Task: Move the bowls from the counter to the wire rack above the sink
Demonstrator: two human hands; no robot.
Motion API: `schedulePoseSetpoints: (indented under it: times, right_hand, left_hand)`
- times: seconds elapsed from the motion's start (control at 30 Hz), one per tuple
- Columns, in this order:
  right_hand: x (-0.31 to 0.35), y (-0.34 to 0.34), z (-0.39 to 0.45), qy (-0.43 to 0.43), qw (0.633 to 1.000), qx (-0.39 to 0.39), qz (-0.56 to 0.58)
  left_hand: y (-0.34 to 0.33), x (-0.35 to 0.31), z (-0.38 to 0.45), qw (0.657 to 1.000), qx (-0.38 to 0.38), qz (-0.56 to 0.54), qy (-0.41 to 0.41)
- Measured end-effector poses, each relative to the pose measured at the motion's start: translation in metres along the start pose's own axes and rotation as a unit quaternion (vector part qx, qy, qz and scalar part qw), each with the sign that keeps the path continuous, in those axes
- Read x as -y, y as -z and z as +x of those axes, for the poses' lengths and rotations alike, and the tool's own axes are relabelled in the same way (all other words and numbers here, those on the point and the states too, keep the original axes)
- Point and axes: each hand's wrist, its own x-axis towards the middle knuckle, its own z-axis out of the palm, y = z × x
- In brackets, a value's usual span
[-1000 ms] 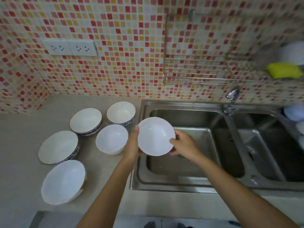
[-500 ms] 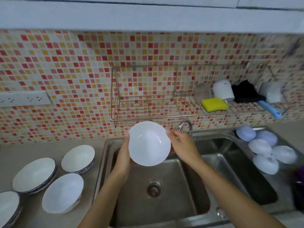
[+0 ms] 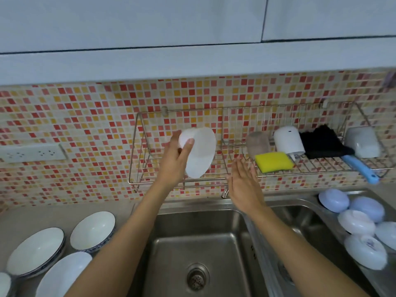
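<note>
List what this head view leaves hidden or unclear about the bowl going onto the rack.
- Whether the white bowl already rests on the wire rack: the left hand covers its lower edge.
- The bowl's inside: it is tilted and faces away.
- The bowls on the counter: the bottom-left frame edge cuts some off.
- The faucet: the right hand hides most of it.

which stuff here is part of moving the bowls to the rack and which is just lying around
Part of the job:
- white bowl, held on edge at the wire rack by the left hand
- right hand, open beside it
- bowls on the counter

Just lying about:
- yellow sponge
- blue-handled brush
- white dispenser
- upturned bowls right of the sink
</note>
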Motion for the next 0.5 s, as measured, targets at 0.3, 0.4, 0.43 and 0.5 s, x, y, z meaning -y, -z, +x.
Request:
schedulePoseSetpoints:
  times: [0.3,0.4,0.43,0.5]
  right_hand:
    - [-0.002,-0.017,0.003,-0.005,0.999,-0.044,-0.005]
    - [0.0,-0.021,0.002,-0.008,0.998,-0.061,-0.012]
    - [0.0,-0.022,0.001,-0.006,0.998,-0.062,-0.015]
    - [-0.001,-0.022,0.002,-0.003,0.998,-0.063,-0.017]
  left_hand:
    - [-0.045,0.056,0.031,0.875,0.16,0.431,-0.151]
    - [-0.053,0.058,0.036,0.881,0.158,0.419,-0.156]
    - [-0.054,0.057,0.037,0.883,0.155,0.416,-0.154]
    - [-0.055,0.058,0.038,0.882,0.146,0.418,-0.16]
